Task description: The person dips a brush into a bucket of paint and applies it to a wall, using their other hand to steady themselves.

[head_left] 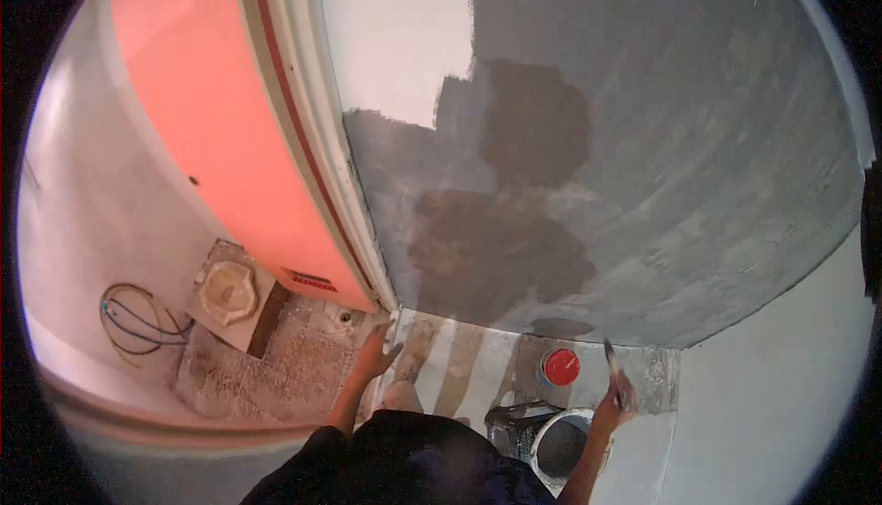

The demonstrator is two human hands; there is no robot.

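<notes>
In the head view, my right hand point(617, 404) is closed around a paintbrush point(614, 367) whose dark tip points toward the wall. Below and left of that hand stands a bucket point(540, 450) with dark grey material inside. A small container with a red lid point(560, 367) sits on the floor left of the brush. My left hand point(375, 355) is by the foot of the door frame, thumb and fingers apart, holding nothing. Ahead, the wall point(698, 137) carries a grey coat with darker patches and a ragged edge against a white area point(395, 36).
At the left, a coral-coloured door point(193, 91) stands beside its frame point(303, 137). Beyond it are a squat toilet pan point(228, 294) on a raised step and a coiled hose point(133, 321). A black object point(514, 422) touches the bucket's left side. A pale wall point(781, 367) bounds the right.
</notes>
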